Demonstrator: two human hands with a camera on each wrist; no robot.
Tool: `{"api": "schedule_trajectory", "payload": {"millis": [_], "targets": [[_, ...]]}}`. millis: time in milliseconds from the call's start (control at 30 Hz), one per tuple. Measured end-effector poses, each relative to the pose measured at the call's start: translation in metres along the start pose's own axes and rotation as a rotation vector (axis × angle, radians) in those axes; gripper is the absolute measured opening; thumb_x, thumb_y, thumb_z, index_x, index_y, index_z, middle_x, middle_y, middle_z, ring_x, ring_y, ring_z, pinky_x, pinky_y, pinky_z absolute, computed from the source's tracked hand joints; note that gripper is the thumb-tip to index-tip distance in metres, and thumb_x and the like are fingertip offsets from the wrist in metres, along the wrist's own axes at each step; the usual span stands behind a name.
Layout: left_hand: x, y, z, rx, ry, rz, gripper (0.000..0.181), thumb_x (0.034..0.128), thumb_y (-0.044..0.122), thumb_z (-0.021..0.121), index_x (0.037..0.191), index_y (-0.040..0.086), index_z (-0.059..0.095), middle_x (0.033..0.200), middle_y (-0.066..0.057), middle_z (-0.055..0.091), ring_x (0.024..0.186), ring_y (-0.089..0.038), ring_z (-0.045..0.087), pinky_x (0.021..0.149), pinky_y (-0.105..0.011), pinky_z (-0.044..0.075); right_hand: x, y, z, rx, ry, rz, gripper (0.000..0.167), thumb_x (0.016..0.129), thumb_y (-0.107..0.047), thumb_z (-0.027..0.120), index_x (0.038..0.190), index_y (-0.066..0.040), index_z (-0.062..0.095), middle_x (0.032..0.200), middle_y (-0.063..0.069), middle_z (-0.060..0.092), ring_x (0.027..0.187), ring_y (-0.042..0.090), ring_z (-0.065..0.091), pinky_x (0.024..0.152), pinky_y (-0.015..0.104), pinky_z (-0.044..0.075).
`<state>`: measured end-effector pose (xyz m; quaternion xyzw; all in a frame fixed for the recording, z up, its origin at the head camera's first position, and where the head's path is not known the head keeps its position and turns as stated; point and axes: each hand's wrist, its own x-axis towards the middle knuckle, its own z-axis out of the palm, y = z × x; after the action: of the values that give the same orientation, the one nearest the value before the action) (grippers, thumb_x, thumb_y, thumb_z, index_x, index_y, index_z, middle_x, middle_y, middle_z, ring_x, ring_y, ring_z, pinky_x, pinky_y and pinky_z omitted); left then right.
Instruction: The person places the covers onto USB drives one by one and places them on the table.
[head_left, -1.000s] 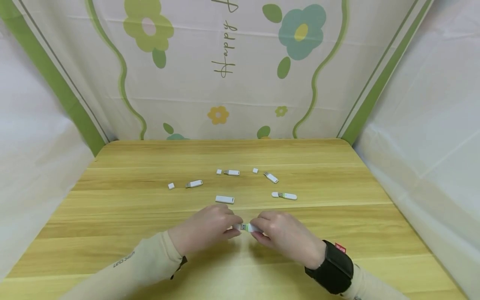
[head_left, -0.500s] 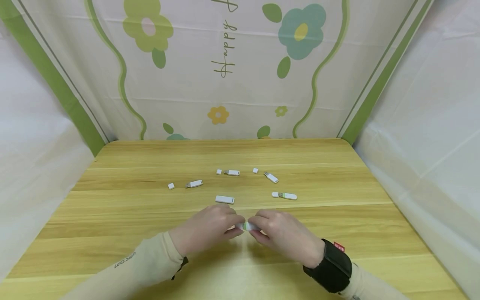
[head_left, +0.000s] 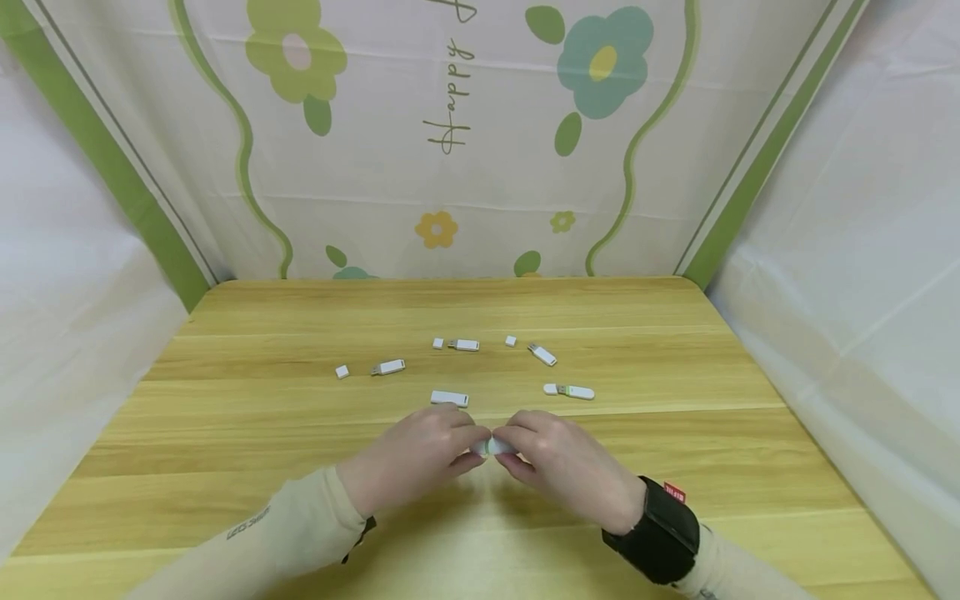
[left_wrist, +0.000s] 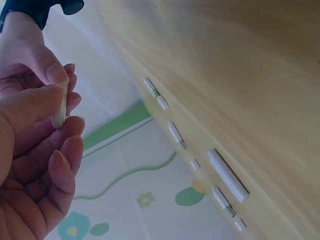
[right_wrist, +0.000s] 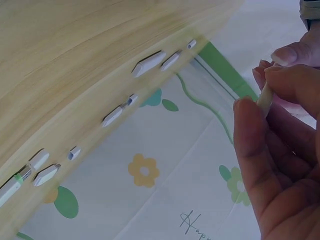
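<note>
Both hands meet over the near middle of the wooden table, holding one small white USB stick [head_left: 501, 447] with a green band between them. My left hand [head_left: 418, 454] pinches its left, cap end between thumb and index finger. The body end is pinched by my right hand [head_left: 572, 467]. No metal plug shows between cap and body. In the left wrist view the white stick [left_wrist: 59, 110] lies between the left hand [left_wrist: 40, 150] and the other hand's fingertips; the right wrist view shows the right hand [right_wrist: 280, 140] gripping its white end [right_wrist: 265, 100].
Just beyond the hands lies a closed white stick [head_left: 449, 399]. Uncapped sticks lie at left [head_left: 388, 367], at centre [head_left: 465, 345] and at right [head_left: 542, 355], each near a small white cap [head_left: 342, 372]. A green-banded stick [head_left: 579, 392] lies right, its cap [head_left: 551, 389] beside its plug.
The hands have drawn closer together and slightly away from the body. The metal plug seen earlier between cap and body is now out of sight.
</note>
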<state>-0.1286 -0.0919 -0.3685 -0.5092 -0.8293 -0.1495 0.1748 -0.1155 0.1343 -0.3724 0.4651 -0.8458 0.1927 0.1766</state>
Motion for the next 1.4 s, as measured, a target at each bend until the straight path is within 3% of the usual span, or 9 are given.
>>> {"api": "schedule_trajectory", "payload": {"millis": [167,400,700,1100,1400], "targets": [[-0.001,0.001,-0.003,0.047,0.019,0.003,0.027,0.0761,0.010,0.086,0.099,0.004,0.073,0.085,0.000,0.067,0.076,-0.012,0.060,0.072,-0.019,0.051,0.001,0.000,-0.001,-0.009,0.017,-0.020,0.021,0.082,-0.008,0.081,0.100,-0.003,0.072,0.091,0.001,0.066,0.078,0.008,0.062,0.070,0.015,0.051],[-0.002,-0.001,-0.005,0.082,0.063,-0.036,0.023,0.0776,0.017,0.085,0.092,0.005,0.074,0.079,0.002,0.067,0.067,-0.010,0.056,0.062,-0.015,0.048,0.003,0.001,0.000,-0.043,0.019,-0.044,0.023,0.082,-0.008,0.081,0.101,-0.002,0.071,0.091,0.001,0.065,0.079,0.008,0.061,0.070,0.015,0.050],[-0.002,0.000,-0.006,0.087,0.030,-0.038,0.017,0.0780,0.015,0.085,0.087,0.006,0.074,0.073,0.003,0.063,0.065,-0.008,0.055,0.060,-0.014,0.047,0.007,-0.001,0.001,-0.085,-0.024,-0.058,0.021,0.083,-0.010,0.080,0.101,-0.003,0.072,0.091,0.000,0.064,0.079,0.008,0.060,0.070,0.015,0.050],[-0.001,0.001,-0.009,0.106,-0.005,-0.041,0.017,0.0752,0.013,0.087,0.085,0.007,0.074,0.070,0.003,0.060,0.064,-0.008,0.053,0.059,-0.013,0.045,0.013,-0.002,0.005,-0.117,-0.023,-0.075,0.021,0.080,-0.009,0.083,0.097,-0.004,0.073,0.087,-0.001,0.064,0.076,0.006,0.061,0.069,0.013,0.050],[0.001,0.001,-0.010,0.077,-0.026,-0.049,0.015,0.0749,0.009,0.086,0.081,0.007,0.072,0.066,0.003,0.057,0.061,-0.006,0.049,0.057,-0.013,0.042,0.015,-0.004,0.005,-0.149,-0.044,-0.074,0.019,0.080,-0.010,0.083,0.096,-0.004,0.073,0.086,-0.001,0.065,0.075,0.006,0.062,0.069,0.014,0.051]]}}
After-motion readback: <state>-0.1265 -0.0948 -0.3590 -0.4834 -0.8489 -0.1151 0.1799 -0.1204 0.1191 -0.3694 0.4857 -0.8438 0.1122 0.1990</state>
